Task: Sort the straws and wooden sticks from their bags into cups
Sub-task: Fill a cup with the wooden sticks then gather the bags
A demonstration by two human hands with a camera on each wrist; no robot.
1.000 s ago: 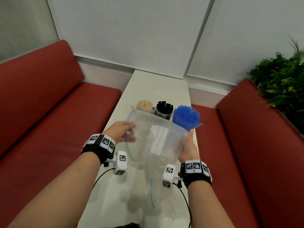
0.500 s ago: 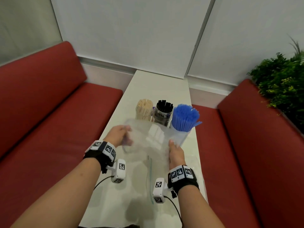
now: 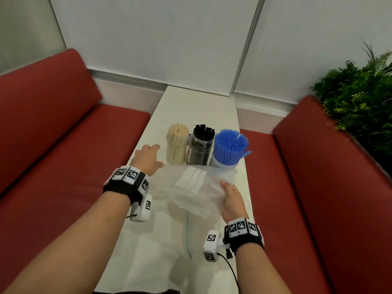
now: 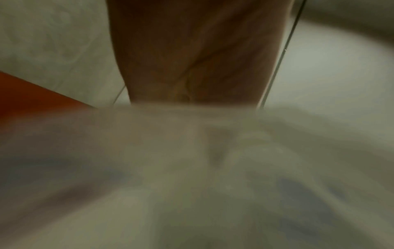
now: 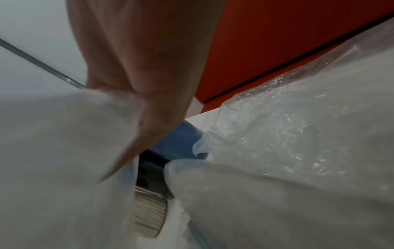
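- Head view: the empty clear plastic zip bag (image 3: 191,192) lies crumpled on the white table (image 3: 201,111), long axis toward the cups. The right hand (image 3: 232,200) pinches its edge; the left hand (image 3: 146,158) is spread flat and holds nothing.
- Risk: dragging the bag may topple the cup of blue straws (image 3: 230,149).
- Left wrist view: blurred; grip cannot be told.
- Right wrist view: fingers (image 5: 149,118) curl into the film.

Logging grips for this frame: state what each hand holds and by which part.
The right hand grips the clear plastic bag at its crumpled right side. The left hand holds nothing; its fingers are spread beside the bag.
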